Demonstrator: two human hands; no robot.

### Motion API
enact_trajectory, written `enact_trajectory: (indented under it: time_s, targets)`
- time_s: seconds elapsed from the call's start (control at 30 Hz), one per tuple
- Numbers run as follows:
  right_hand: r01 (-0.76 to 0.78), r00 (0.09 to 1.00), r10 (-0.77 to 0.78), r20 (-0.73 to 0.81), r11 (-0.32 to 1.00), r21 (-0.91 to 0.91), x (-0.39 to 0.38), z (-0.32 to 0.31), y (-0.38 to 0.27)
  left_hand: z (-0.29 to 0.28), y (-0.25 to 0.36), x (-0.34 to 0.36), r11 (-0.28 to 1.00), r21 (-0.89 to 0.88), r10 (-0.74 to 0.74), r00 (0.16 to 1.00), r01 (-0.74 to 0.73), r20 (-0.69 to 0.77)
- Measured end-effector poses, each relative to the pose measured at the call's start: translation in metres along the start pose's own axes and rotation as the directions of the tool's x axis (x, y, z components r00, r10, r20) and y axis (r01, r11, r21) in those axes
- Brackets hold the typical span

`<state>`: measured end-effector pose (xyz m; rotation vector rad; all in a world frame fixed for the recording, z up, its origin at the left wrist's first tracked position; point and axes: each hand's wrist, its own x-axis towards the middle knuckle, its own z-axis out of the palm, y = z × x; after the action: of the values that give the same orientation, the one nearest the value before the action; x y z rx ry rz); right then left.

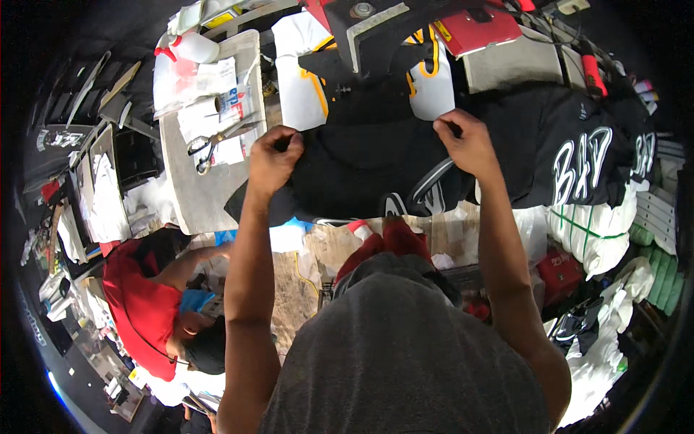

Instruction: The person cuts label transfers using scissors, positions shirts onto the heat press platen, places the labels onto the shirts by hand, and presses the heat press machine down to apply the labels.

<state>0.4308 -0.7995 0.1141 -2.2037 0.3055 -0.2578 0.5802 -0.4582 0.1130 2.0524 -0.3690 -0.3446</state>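
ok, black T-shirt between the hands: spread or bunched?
Spread, at least across the top: left hand and right hand pinch the black T-shirt well apart, fabric broad between them.

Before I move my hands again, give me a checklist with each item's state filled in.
1. Left hand on the black shirt: ok, fingers pinched at its upper left.
2. Right hand on the shirt: ok, fingers pinched at its upper right.
3. Scissors apart from the shirt: ok, lying on the gray table to the left.
4. Co-worker in red away from the shirt: ok, bent over at lower left.
5. Shirt's underside smooth: cannot tell, hidden.
6. Shirt separate from the printed black garment at right: cannot tell, black meets black.
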Motion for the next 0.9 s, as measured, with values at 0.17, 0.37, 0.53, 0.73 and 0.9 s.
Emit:
enact_trajectory:
  time_s: [0.17, 0.37, 0.53, 0.73, 0.9]
  targets:
    - [-0.205, 0.978, 0.206, 0.032, 0.978, -0.028, 0.001, 0.026, 0.023, 0.017, -0.019, 0.01, 0.976, 0.133, -0.182, 0.98, 0.17, 0.077]
    - [-0.043, 0.991, 0.039, -0.126, 0.999, -0.026, 0.004, 0.033, 0.029, 0.021, -0.028, 0.019, 0.987, 0.061, -0.152, 0.987, 0.149, 0.057]
    - [-0.1, 0.995, 0.099, -0.009, 0.994, -0.033, -0.029, 0.05, 0.032, 0.03, -0.027, -0.017, 0.973, 0.228, -0.075, 0.982, 0.034, 0.175]
    - [0.181, 0.969, -0.135, 0.207, 0.958, -0.223, -0.086, 0.034, -0.028, 0.013, 0.012, -0.077, 0.863, 0.368, 0.188, 0.897, -0.345, 0.4]
    - [0.399, 0.917, -0.353, 0.185, 0.815, -0.421, -0.134, 0.02, -0.074, 0.014, 0.019, -0.133, 0.71, 0.491, 0.44, 0.862, -0.505, 0.251]
